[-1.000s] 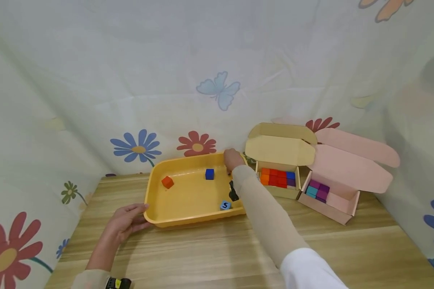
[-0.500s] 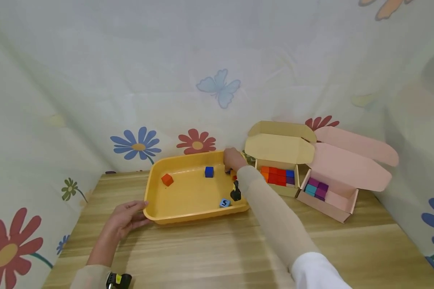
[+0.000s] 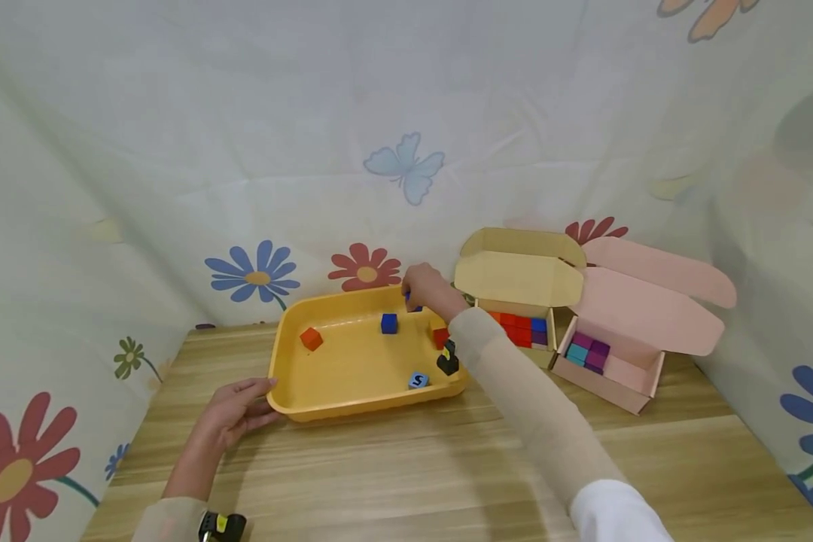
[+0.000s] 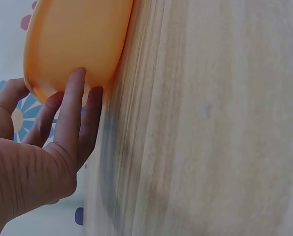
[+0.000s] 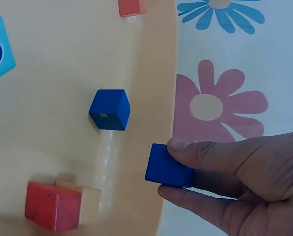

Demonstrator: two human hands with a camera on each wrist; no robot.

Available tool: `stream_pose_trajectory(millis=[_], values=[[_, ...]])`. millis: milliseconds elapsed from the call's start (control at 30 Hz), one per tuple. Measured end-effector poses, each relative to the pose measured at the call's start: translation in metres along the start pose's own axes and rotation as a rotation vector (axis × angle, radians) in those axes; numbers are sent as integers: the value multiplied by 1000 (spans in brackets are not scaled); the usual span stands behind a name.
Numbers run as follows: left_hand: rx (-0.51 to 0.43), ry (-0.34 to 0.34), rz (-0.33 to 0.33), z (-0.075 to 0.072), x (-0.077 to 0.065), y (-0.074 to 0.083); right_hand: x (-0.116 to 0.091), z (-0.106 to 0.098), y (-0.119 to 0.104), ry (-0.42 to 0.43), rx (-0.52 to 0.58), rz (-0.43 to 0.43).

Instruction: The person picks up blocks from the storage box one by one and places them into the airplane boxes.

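Note:
My right hand (image 3: 433, 290) pinches a blue cube (image 5: 163, 166) between thumb and fingers, over the far rim of the yellow tray (image 3: 352, 373). At the tray's left end, my left hand (image 3: 233, 412) holds the rim, thumb at the edge and fingertips against the outer wall (image 4: 82, 39). A second blue cube (image 3: 389, 324) lies inside near the far side. Below the right hand are a red block (image 5: 52, 206) and a pale yellow block (image 5: 91, 202), side by side. An orange cube (image 3: 311, 339) sits at the left, and a light blue cube with a dark character (image 3: 418, 380) near the front.
Right of the tray stands an open cream box (image 3: 520, 282) holding red, orange, blue and purple cubes. Beside it is an open pink box (image 3: 650, 309) with purple and teal cubes. A flower-printed cloth (image 3: 325, 203) hangs behind the wooden table (image 3: 379, 474).
My right hand has risen from the tray's far right corner and moved slightly left, bringing the blue cube into sight. The red block beneath is uncovered. My left hand stays at the rim.

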State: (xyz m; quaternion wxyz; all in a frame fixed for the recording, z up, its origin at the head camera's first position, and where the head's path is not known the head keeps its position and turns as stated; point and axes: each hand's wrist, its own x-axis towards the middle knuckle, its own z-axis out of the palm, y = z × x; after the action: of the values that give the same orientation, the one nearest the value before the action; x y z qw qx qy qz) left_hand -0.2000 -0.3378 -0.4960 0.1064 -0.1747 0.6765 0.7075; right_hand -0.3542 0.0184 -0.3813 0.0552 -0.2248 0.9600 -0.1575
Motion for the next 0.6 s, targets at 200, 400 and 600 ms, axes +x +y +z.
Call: stream_pose_trajectory(millis=[200,400,600], values=[[-5,5,5,1,0,0,-13,-7,11,-20,88,25],[8,12,0,1,-1,-2,-23,-9,18,-51,41,-1],[8,9,7,1,0,-3,-33,-10,26,-58,-4,-13]])
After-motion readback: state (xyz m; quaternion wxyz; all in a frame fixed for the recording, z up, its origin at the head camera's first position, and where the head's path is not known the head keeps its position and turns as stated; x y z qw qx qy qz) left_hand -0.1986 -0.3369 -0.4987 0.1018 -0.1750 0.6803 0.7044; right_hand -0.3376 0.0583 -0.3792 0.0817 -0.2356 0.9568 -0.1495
